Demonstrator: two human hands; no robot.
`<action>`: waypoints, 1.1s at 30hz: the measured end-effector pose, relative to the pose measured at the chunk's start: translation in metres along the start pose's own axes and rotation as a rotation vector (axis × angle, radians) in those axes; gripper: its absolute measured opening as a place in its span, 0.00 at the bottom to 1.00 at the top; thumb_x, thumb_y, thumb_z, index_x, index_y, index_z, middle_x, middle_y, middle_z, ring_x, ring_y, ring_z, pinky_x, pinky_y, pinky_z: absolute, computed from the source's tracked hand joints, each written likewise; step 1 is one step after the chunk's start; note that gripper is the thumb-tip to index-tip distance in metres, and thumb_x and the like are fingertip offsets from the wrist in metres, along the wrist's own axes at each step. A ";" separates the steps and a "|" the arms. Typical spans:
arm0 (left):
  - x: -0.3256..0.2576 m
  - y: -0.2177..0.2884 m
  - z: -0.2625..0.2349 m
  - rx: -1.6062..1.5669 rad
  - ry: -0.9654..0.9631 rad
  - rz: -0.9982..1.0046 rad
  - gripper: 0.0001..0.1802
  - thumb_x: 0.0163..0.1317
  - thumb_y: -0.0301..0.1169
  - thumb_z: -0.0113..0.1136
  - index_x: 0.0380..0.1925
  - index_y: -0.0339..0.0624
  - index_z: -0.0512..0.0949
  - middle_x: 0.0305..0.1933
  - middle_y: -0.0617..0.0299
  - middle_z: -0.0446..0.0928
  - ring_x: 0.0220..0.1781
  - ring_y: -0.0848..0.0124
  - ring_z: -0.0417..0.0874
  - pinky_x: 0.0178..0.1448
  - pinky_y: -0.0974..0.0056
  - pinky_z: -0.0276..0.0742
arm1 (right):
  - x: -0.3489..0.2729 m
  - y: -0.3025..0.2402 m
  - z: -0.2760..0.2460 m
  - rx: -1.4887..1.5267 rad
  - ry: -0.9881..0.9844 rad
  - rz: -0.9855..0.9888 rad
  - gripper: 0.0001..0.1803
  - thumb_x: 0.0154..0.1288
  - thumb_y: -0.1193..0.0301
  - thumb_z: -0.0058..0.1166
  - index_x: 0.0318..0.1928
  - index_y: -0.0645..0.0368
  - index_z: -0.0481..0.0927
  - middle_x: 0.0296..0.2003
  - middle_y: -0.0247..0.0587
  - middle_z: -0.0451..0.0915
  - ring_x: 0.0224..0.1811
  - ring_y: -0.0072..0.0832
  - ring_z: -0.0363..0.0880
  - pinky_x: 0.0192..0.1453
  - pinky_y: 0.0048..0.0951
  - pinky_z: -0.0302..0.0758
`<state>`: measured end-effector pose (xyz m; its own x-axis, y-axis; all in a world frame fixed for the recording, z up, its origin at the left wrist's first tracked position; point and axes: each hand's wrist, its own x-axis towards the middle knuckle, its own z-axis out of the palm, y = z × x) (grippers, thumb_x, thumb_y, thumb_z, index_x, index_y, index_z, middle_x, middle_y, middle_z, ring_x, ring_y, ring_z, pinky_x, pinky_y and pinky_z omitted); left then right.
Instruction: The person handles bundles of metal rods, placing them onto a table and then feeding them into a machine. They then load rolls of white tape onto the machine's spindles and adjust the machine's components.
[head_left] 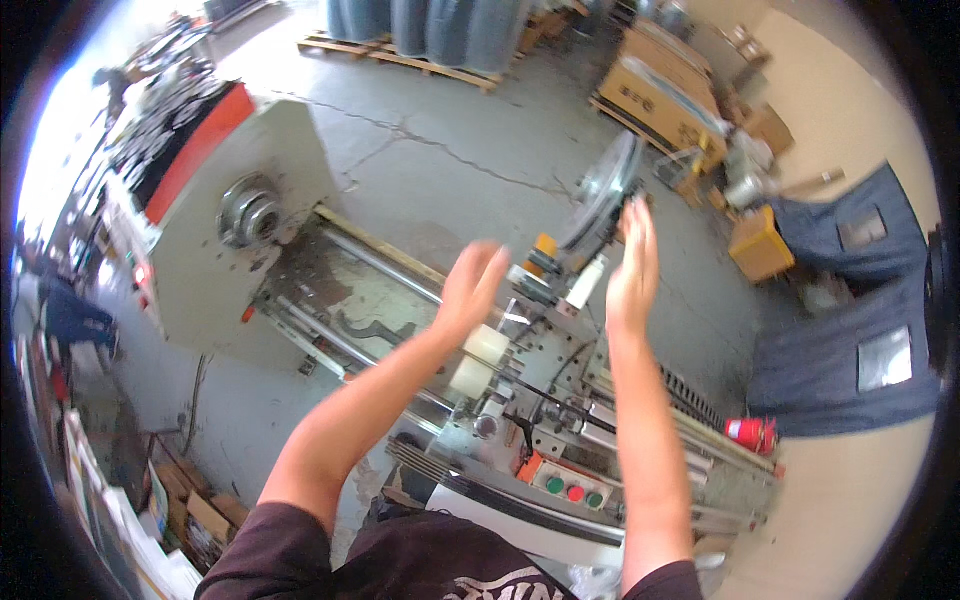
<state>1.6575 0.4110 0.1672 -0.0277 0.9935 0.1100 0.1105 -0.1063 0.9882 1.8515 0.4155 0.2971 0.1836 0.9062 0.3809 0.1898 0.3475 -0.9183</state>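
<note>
Both my arms reach forward over a long metal machine with parallel rails (365, 255). My left hand (472, 287) is raised above the rails, fingers stretched out and slightly blurred, with nothing seen in it. Below it sits a white cylindrical roller (480, 360). My right hand (632, 275) is held up with its fingers straight, close beside a large round disc (603, 195); I cannot tell whether they touch. A small white cylinder (587, 283) and a yellow part (543, 250) lie between my hands.
A headstock with a round chuck (252, 212) stands at the left end. Near my body is an orange panel (570, 482) with green and red buttons. Cardboard boxes (650, 95), a yellow box (760, 243), dark blue fabric (835, 340) and a red cylinder (750, 433) are at the right.
</note>
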 end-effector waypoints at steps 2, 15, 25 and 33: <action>-0.117 -0.010 -0.067 -0.003 0.103 -0.159 0.22 0.71 0.42 0.57 0.54 0.35 0.75 0.48 0.50 0.80 0.51 0.62 0.81 0.55 0.58 0.76 | -0.082 0.003 0.008 0.104 -0.044 0.129 0.28 0.82 0.57 0.33 0.68 0.66 0.66 0.60 0.51 0.76 0.64 0.37 0.73 0.73 0.37 0.63; -0.489 -0.058 -0.207 0.154 -0.012 -0.743 0.25 0.69 0.47 0.58 0.55 0.37 0.77 0.49 0.47 0.83 0.53 0.56 0.85 0.57 0.57 0.79 | -0.388 0.005 0.107 0.208 -0.880 0.824 0.17 0.77 0.70 0.47 0.59 0.66 0.76 0.47 0.45 0.84 0.48 0.29 0.83 0.58 0.30 0.77; -0.522 -0.054 -0.445 0.333 -0.080 -0.563 0.26 0.70 0.45 0.56 0.57 0.36 0.74 0.50 0.46 0.83 0.55 0.51 0.83 0.59 0.53 0.77 | -0.467 -0.022 0.304 -0.234 -1.103 0.607 0.16 0.72 0.72 0.53 0.56 0.66 0.78 0.44 0.43 0.85 0.44 0.25 0.84 0.52 0.28 0.78; -0.540 -0.032 -0.695 0.906 0.078 -0.558 0.26 0.65 0.46 0.61 0.56 0.40 0.73 0.53 0.49 0.78 0.54 0.51 0.80 0.57 0.51 0.77 | -0.499 -0.125 0.553 -0.072 -1.152 0.220 0.19 0.68 0.67 0.55 0.56 0.62 0.79 0.48 0.48 0.85 0.52 0.38 0.84 0.57 0.37 0.77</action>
<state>0.9782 -0.1499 0.1499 -0.3623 0.8841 -0.2953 0.7593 0.4637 0.4566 1.2029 0.0528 0.1615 -0.7545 0.6408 -0.1416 0.3236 0.1756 -0.9298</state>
